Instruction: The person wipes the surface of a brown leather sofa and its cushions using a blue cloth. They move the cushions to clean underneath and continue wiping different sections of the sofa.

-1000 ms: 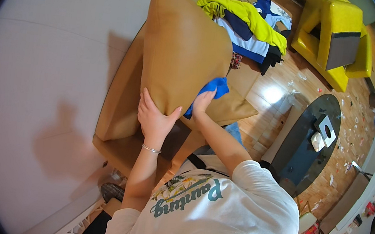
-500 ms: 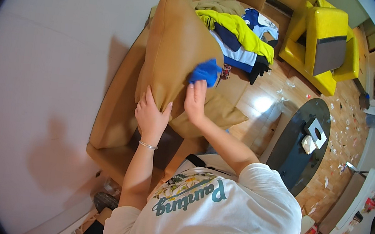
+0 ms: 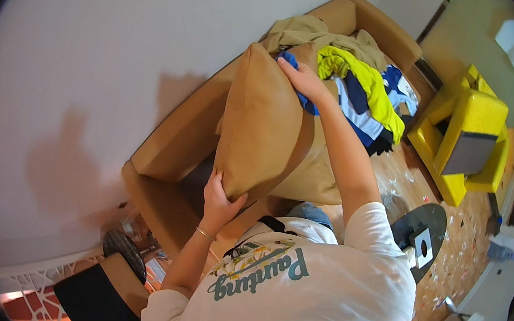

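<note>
A large tan cushion (image 3: pixel 259 129) stands tilted up in front of me, over the tan sofa (image 3: pixel 175 129). Its lower corner is gripped by my left hand (image 3: pixel 220 202), with the thumb on the near side and the fingers against the cover. My right hand (image 3: pixel 305 81) reaches to the cushion's upper right edge and presses a blue cloth (image 3: pixel 307 105) there; parts of the cloth show above and below the hand. Behind the cushion's right side lies a second tan cushion (image 3: pixel 311 182), partly hidden.
Heaped clothes, among them a bright yellow garment (image 3: pixel 376 91), cover the sofa's far end. Stacked yellow chairs (image 3: pixel 469 131) stand at the far right. A dark oval table (image 3: pixel 431 219) bears a tissue box (image 3: pixel 423 246). Scraps litter the wooden floor (image 3: pixel 459 247).
My right hand has carried the blue cloth up to the cushion's far upper edge. The left hand still holds the lower corner. The view has shifted, showing more of the sofa.
</note>
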`<state>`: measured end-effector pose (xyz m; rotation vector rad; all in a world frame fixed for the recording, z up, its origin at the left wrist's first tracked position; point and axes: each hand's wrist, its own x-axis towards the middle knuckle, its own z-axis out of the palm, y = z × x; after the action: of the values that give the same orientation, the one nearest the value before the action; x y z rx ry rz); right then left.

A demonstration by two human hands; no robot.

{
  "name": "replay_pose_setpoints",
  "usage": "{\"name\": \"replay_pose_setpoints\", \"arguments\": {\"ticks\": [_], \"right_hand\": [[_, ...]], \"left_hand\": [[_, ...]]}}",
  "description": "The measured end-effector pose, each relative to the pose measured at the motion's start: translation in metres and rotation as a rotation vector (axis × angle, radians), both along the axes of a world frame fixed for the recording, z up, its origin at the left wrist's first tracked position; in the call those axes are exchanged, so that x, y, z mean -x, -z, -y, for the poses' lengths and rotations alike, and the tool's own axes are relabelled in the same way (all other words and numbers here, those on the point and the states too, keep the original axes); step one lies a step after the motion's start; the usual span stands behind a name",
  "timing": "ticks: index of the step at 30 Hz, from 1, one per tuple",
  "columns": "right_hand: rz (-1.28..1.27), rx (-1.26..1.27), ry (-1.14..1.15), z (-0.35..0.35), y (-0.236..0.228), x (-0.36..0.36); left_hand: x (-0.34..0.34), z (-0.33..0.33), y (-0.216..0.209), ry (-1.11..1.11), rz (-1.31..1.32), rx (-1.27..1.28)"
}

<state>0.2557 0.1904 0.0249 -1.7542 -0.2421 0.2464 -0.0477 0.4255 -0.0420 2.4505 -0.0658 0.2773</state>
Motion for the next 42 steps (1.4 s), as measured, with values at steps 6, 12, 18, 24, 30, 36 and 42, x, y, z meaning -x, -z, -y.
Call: {"name": "replay_pose_setpoints", "arguments": {"ticks": [6,12,18,24,30,36,42], "right_hand": [[0.372,0.177,0.017,-0.084,0.017,0.074],[0.986,0.056,-0.082,-0.121,0.05,0.181],[0.79,0.434,0.087,-0.081,0.111,0.145],[0.835,0.844,0.52,-0.019,0.154,0.081],[0.665,0.571,-0.123,-0.043,0.102,0.121],[0.669,0.191,-0.356,-0.041,0.049,0.172],[0.745,0.205,-0.277,0.029,0.039,0.161]], "left_hand": [[-0.078,-0.001,-0.06,-0.259,0.182,0.202],[-0.072,-0.049,-0.063,-0.661,0.256,0.62],[-0.014,-0.046,-0.042,-0.713,0.283,0.762],[0.014,-0.024,-0.034,-0.683,0.263,0.781],[0.02,0.002,-0.036,-0.55,0.325,0.76],[-0.002,0.031,-0.056,-0.398,0.307,0.662],[-0.045,0.066,-0.084,-0.092,0.417,0.526]]}}
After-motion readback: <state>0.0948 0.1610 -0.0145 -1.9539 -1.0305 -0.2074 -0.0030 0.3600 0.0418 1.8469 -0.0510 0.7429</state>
